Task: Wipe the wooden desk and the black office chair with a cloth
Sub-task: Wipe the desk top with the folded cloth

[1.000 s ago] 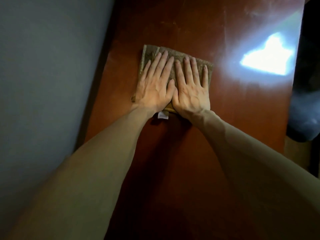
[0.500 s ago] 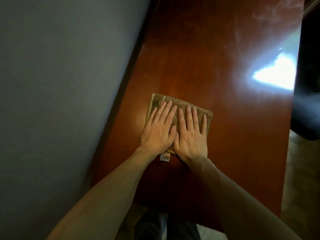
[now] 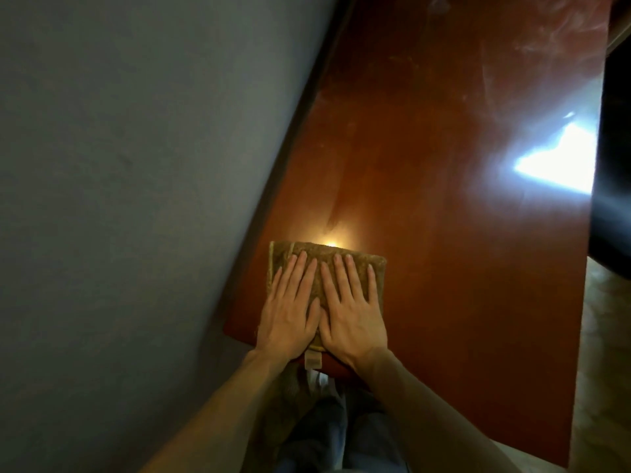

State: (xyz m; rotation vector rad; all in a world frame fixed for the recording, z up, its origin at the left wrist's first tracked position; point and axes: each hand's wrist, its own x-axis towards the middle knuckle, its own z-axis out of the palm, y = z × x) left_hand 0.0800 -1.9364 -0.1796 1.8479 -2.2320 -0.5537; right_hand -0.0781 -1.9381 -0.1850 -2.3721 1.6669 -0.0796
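A folded olive-brown cloth (image 3: 372,268) lies flat on the reddish wooden desk (image 3: 444,233), at the desk's near left corner. My left hand (image 3: 290,310) and my right hand (image 3: 351,312) press side by side on the cloth, palms down, fingers stretched forward and slightly apart. A small white label (image 3: 313,360) of the cloth hangs over the desk's near edge. The black office chair (image 3: 611,165) shows as a dark shape along the desk's right side, mostly cut off by the frame.
A grey wall (image 3: 136,199) runs along the desk's left edge. A bright light reflection (image 3: 560,162) glares on the desk at the right. My legs in blue jeans (image 3: 334,435) are below the near edge. Tan floor (image 3: 604,353) lies to the right.
Both hands have dragged the cloth back along the desk toward me, from the desk's middle to its near left corner. The near edge and my legs have come into view.
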